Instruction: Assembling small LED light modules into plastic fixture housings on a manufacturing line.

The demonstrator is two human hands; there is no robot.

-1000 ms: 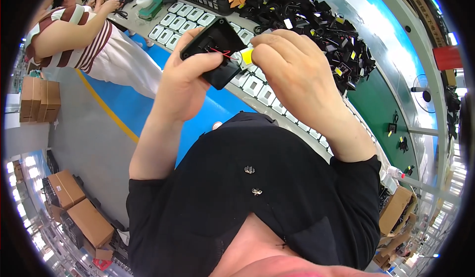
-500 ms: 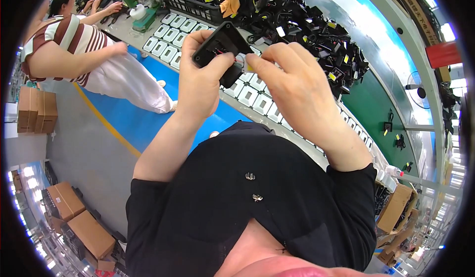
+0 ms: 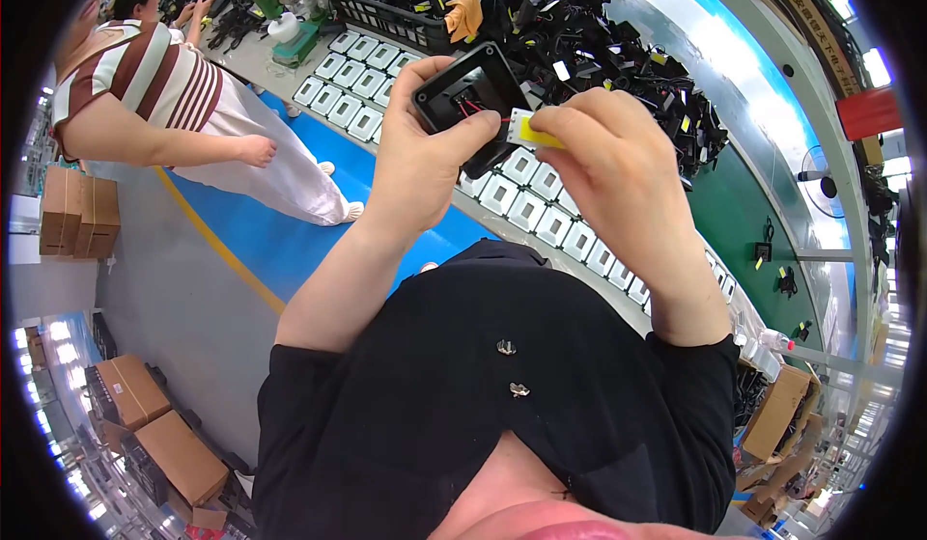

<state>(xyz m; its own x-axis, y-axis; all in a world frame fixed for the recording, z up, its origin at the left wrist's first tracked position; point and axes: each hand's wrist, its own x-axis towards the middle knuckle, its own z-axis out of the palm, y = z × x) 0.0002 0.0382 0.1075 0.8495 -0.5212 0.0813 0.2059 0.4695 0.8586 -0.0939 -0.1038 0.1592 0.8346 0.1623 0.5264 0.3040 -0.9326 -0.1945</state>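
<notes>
Above the bench, my left hand (image 3: pixel 425 144) grips a black rectangular plastic housing (image 3: pixel 491 75), its hollow inside turned up. Red wires run from inside the housing, past my left thumb, toward a small white plate with a yellow face (image 3: pixel 526 129). My right hand (image 3: pixel 608 149) pinches that plate by its right end between thumb and fingers, just beside the housing. Under both hands stand rows of white square-framed parts (image 3: pixel 526 209) on the bench.
Behind my hands lies a large heap of black parts with cables (image 3: pixel 628 57). A black crate (image 3: pixel 386 9) holds more, with an orange cloth (image 3: pixel 463 17) at its edge. A person in a striped top (image 3: pixel 159 82) stands at left; another sits beyond. Cardboard boxes (image 3: pixel 179 453) are on the floor.
The plate has come out into view beside the housing, its yellow face now showing in my right fingers. Both hands have shifted slightly right. The striped-top person's arm has lowered.
</notes>
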